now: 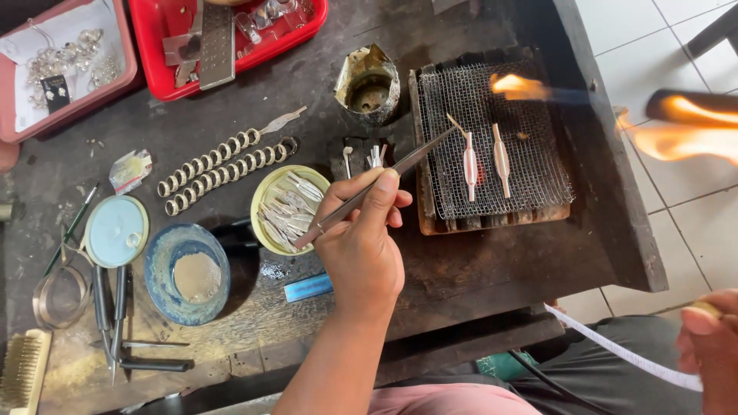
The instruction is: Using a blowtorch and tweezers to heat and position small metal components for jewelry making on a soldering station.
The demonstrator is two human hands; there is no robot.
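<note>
My left hand (361,246) holds long metal tweezers (384,180) that point up and right. Their tip pinches a tiny thin strip over the left part of a wire mesh pad (530,177). Two slim silver pieces (470,165) (501,160) lie upright on the mesh, just right of the tip. My right hand (711,338) is at the lower right edge, closed on a torch handle with a white hose (615,350). An orange flame (684,138) burns at the right, and a smaller flame licks the mesh's top edge (515,86).
A yellow dish (265,201) of small silver parts sits just left of my left hand. Two rows of metal rings (219,165), a blue bowl (187,273), a pale blue lid (115,230), a battered metal cup (369,88), pliers (111,307), a brush (21,373), a red tray (231,34) and a pink tray (65,54) fill the bench.
</note>
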